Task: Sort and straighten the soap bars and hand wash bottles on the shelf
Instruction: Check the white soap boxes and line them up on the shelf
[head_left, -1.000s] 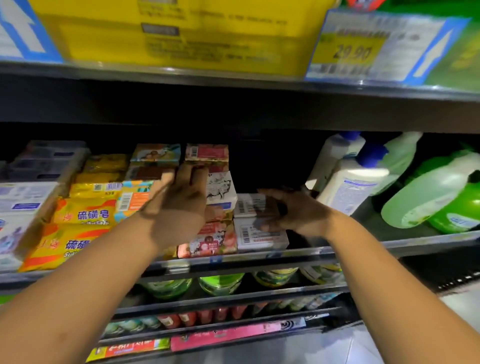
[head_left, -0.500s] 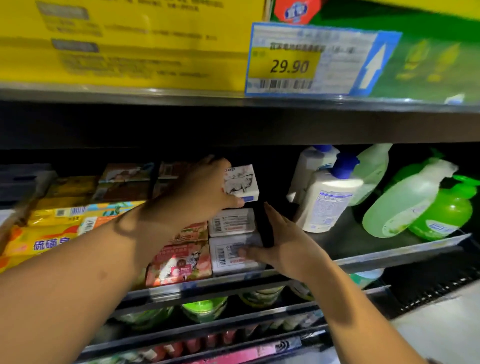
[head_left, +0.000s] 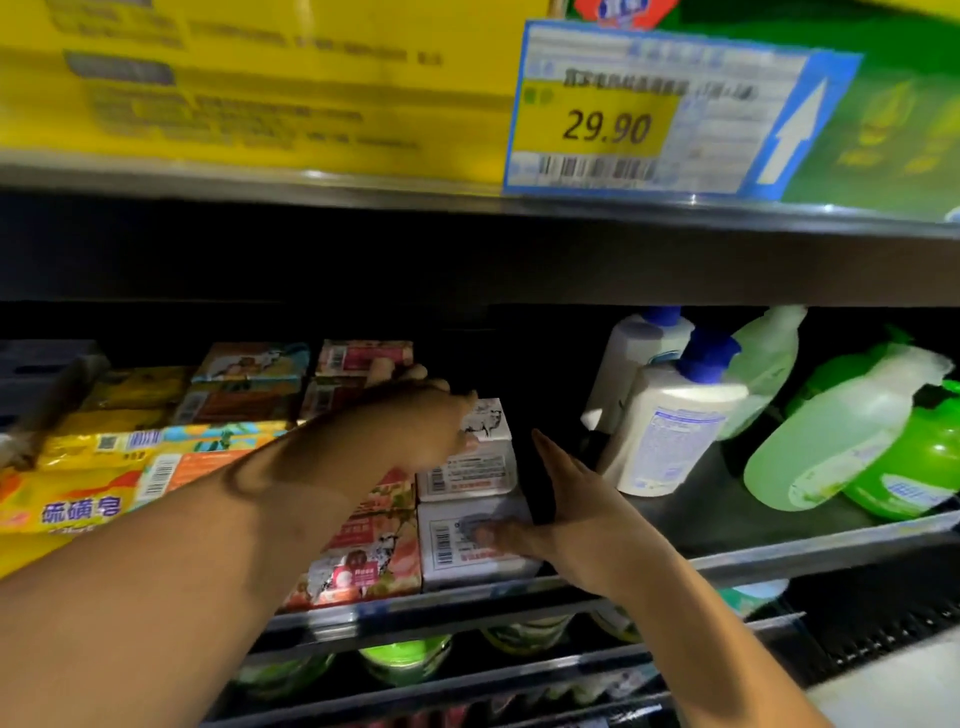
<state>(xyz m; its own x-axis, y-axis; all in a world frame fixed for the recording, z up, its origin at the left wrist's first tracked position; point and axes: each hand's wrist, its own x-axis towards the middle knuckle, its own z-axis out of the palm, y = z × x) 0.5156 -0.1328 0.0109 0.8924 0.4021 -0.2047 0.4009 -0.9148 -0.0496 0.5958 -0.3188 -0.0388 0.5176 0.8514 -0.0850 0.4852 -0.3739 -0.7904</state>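
Note:
A stack of white soap boxes stands at mid-shelf: a bottom box (head_left: 457, 553), a middle box (head_left: 467, 473), and a top box with an animal picture (head_left: 491, 421). My left hand (head_left: 415, 423) is closed on the top box from its left side and holds it on the stack. My right hand (head_left: 566, 512) lies flat against the stack's right side, thumb on the bottom box's front. White hand wash bottles with blue pumps (head_left: 670, 431) stand to the right. Beside them, a pale green bottle (head_left: 831, 441) leans on a bright green one (head_left: 924, 462).
Pink soap boxes (head_left: 363, 558) sit left of the white stack, with yellow soap packs (head_left: 78, 504) further left. A dark gap separates the stack from the bottles. The metal shelf lip (head_left: 779, 556) runs in front; a 29.90 price tag (head_left: 623, 119) hangs above.
My left hand has lowered the picture box from above the stack down onto the middle white box. My right hand stays against the stack's right side.

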